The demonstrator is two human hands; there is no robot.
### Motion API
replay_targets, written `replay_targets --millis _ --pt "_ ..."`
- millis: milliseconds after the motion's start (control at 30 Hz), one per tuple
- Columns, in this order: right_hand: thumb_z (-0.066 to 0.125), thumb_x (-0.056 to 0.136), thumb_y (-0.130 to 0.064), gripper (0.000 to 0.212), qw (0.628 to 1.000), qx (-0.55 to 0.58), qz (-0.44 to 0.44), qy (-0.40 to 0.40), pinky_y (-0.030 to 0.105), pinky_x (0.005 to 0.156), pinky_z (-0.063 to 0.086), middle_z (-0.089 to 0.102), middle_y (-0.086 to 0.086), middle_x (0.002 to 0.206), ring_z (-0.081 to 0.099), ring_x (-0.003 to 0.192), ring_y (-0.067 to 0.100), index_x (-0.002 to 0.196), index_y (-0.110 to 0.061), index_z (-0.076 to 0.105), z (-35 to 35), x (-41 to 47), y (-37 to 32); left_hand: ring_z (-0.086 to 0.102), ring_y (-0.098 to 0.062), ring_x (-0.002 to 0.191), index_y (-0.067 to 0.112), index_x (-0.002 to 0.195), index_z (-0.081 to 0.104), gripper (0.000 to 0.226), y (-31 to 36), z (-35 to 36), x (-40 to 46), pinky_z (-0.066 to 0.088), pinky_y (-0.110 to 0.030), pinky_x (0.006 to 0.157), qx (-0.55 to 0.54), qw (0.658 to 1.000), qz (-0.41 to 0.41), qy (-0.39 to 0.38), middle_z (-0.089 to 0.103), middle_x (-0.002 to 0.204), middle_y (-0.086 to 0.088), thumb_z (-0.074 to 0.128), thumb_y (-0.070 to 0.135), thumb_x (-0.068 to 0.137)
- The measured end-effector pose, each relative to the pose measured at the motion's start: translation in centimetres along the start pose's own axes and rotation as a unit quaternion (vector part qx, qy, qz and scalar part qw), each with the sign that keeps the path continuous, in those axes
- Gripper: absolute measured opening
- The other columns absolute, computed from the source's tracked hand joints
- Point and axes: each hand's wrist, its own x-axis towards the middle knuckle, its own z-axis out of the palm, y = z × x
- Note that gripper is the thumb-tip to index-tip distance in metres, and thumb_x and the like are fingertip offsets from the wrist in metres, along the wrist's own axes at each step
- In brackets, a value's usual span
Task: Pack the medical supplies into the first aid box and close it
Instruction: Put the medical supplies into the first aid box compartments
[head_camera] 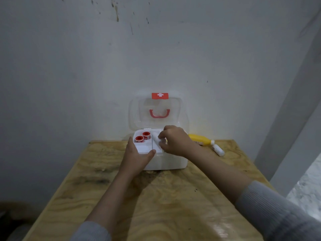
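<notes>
You have one first aid box (166, 162) on the tabletop (156, 206), near its far edge, with its one clear lid (175, 108) standing open and one red handle (159, 113) on that lid. In the box's left compartment you have two red tape rolls (142, 136), touching each other. Your two hands are at the box: the left hand (137, 155) at its near left corner, the right hand (175, 141) over the right compartment on one white item (157, 140). Beside the box, toward the tabletop's far right corner, you have one yellow bottle (199, 138) and one small white tube (218, 149).
</notes>
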Motion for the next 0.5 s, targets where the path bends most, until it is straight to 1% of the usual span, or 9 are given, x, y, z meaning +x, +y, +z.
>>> replay_targets --millis 67,133,167,233,300,333,400,500 --pt "0.058 0.086 -0.032 0.03 0.999 -0.042 -0.006 -0.007 0.03 0.075 0.037 0.068 0.007 0.103 0.058 0.095 0.023 0.105 -0.013 0.07 0.6 0.2 0.0 0.047 -0.02 0.121 0.03 0.142 0.022 0.095 0.0 0.0 -0.1 0.05 -0.035 0.091 -0.003 1.0 0.004 -0.004 0.04 0.143 0.001 0.079 0.047 0.067" --pt "0.06 0.085 -0.037 0.033 1.0 -0.016 0.002 0.009 0.033 0.082 0.041 0.068 0.004 0.108 0.057 0.1 0.022 0.111 -0.017 0.068 0.8 0.1 0.4 0.047 -0.018 0.119 0.03 0.141 0.024 0.096 0.0 -0.1 -0.1 0.051 -0.037 0.092 -0.012 1.0 0.012 -0.009 0.041 0.142 0.002 0.078 0.05 0.066" --pt "0.061 0.085 -0.037 0.032 0.999 0.013 0.008 0.035 0.035 0.084 0.043 0.068 0.004 0.107 0.057 0.1 0.022 0.11 -0.017 0.068 0.7 -0.2 0.8 0.047 -0.018 0.118 0.029 0.141 0.024 0.096 0.0 -0.1 -0.1 0.05 -0.037 0.092 -0.016 1.0 0.014 -0.01 0.041 0.142 0.002 0.079 0.05 0.066" --pt "0.062 0.084 -0.033 0.026 0.992 0.064 0.028 0.108 0.036 0.078 0.048 0.069 0.003 0.098 0.059 0.091 0.02 0.101 -0.017 0.071 0.7 -1.2 2.2 0.046 -0.018 0.121 0.028 0.142 0.023 0.097 0.0 -0.2 -0.1 0.049 -0.037 0.094 -0.014 1.0 0.01 -0.014 0.04 0.143 0.002 0.078 0.05 0.066" --pt "0.065 0.081 -0.025 0.017 0.977 0.099 0.068 0.177 0.032 0.07 0.048 0.068 0.004 0.087 0.061 0.081 0.019 0.091 -0.014 0.072 1.0 -2.8 4.5 0.045 -0.02 0.125 0.028 0.144 0.021 0.102 -0.3 -0.2 0.0 0.048 -0.04 0.097 -0.013 1.0 0.006 -0.018 0.038 0.145 0.002 0.076 0.055 0.063" --pt "0.066 0.081 -0.021 0.013 0.968 0.104 0.102 0.206 0.03 0.067 0.047 0.068 0.005 0.084 0.061 0.077 0.02 0.088 -0.012 0.072 1.3 -3.6 6.0 0.044 -0.02 0.127 0.028 0.145 0.019 0.105 -0.3 -0.2 -0.1 0.047 -0.042 0.099 -0.01 1.0 0.002 -0.019 0.037 0.146 0.003 0.075 0.058 0.061" --pt "0.065 0.08 -0.015 0.012 0.944 0.096 0.207 0.237 0.03 0.067 0.047 0.067 0.008 0.085 0.063 0.077 0.025 0.088 -0.01 0.071 2.1 -5.6 9.2 0.042 -0.02 0.129 0.029 0.146 0.017 0.111 -0.3 -0.3 0.0 0.046 -0.044 0.1 -0.006 1.0 -0.008 -0.017 0.035 0.149 0.004 0.072 0.064 0.056" --pt "0.063 0.081 -0.019 0.024 0.896 0.085 0.364 0.239 0.037 0.074 0.047 0.062 0.014 0.1 0.06 0.09 0.032 0.103 -0.009 0.065 3.9 -8.6 13.1 0.042 -0.021 0.129 0.03 0.145 0.017 0.112 -0.4 -0.2 0.0 0.046 -0.044 0.1 -0.004 1.0 -0.012 -0.018 0.036 0.148 0.003 0.072 0.065 0.055"
